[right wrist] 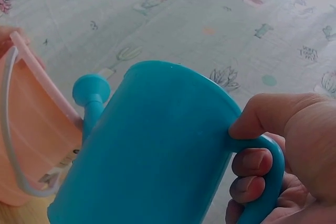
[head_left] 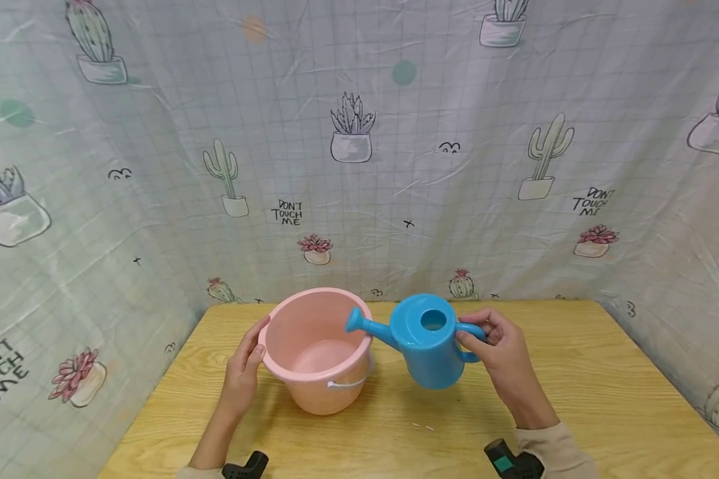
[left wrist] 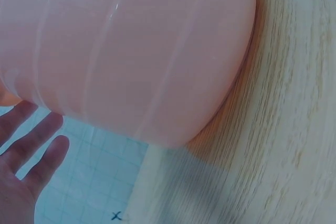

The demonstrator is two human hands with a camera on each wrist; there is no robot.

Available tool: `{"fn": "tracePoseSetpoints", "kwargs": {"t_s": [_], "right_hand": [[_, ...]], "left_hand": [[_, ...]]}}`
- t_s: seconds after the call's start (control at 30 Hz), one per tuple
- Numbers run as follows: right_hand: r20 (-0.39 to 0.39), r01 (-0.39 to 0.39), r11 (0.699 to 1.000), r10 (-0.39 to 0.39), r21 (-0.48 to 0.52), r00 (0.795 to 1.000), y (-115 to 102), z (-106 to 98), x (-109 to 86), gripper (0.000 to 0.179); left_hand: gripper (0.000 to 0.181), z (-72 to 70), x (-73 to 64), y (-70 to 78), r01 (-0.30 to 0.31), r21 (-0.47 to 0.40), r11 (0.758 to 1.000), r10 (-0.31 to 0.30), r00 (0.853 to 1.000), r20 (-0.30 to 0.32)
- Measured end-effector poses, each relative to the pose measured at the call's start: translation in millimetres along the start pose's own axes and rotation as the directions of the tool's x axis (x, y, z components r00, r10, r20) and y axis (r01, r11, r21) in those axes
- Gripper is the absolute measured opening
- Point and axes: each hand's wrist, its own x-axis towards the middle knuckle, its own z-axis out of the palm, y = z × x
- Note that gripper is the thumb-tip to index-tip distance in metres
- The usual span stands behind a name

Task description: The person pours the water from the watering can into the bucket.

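Observation:
A pink bucket point(head_left: 317, 392) stands upright on the wooden table, its inside visible from above. Against its left side rests my left hand point(head_left: 243, 367); in the left wrist view the extended, spread fingers point(left wrist: 50, 161) touch or lie close along the outer wall. My right hand point(head_left: 503, 356) grips the handle of a blue watering can point(head_left: 434, 362), fingers curled through the loop and thumb on top, as the right wrist view shows. The can is held close over the table, right of the bucket. Its spout point(head_left: 376, 328) points left, with the flared head over the bucket's right rim.
The wooden table point(head_left: 599, 386) extends on both sides of the bucket. Behind and beside it hangs a cactus-print sheet point(head_left: 395, 186). A white bail handle point(head_left: 349, 384) hangs down the bucket's near right side. Small white bits point(head_left: 423, 426) lie on the table in front.

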Motion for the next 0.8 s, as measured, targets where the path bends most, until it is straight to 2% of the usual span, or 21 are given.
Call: {"fn": "tracePoseSetpoints", "kwargs": {"t_s": [0.5, 0.8], "right_hand": [[0.004, 0.0, 1.0, 0.0, 0.018, 1.0, -3.2, -3.9, 1.3, 0.026], [0.007, -0.029, 0.999, 0.028, 0.04, 1.0, -5.0, -3.9, -2.3, 0.027]], "left_hand": [[0.046, -0.9, 4.1, -2.1, 0.017, 0.007, 1.0, -0.017, 0.999, 0.035], [0.047, -1.9, -0.1, 1.6, 0.033, 0.007, 0.999, -0.034, 0.999, 0.037]]}}
